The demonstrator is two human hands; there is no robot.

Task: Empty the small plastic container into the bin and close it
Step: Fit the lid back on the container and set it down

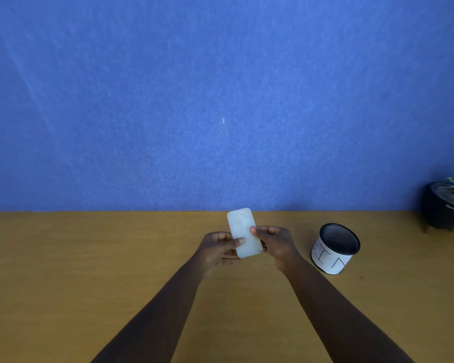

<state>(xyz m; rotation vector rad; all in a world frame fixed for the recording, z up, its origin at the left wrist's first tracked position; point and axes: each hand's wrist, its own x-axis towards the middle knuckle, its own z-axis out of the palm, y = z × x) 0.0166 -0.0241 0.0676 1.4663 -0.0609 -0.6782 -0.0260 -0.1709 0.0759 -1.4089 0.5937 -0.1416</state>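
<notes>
Holding the small plastic container (244, 232) up over the wooden table (89, 258), the left hand (216, 248) has its thumb clamped across the frosted lid, fingers curled under. The right hand (273, 241) pinches the other long edge, so the box sits tilted between both hands. Lid looks on; can't tell what's inside. Off to the right of the right hand, nothing between them, stands the mesh bin (335, 248), mouth open, inside too dark to read. Further right there's a dark plant pot (443, 205).

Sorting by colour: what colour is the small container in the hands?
Translucent milky white small plastic container, in the head view.
</notes>
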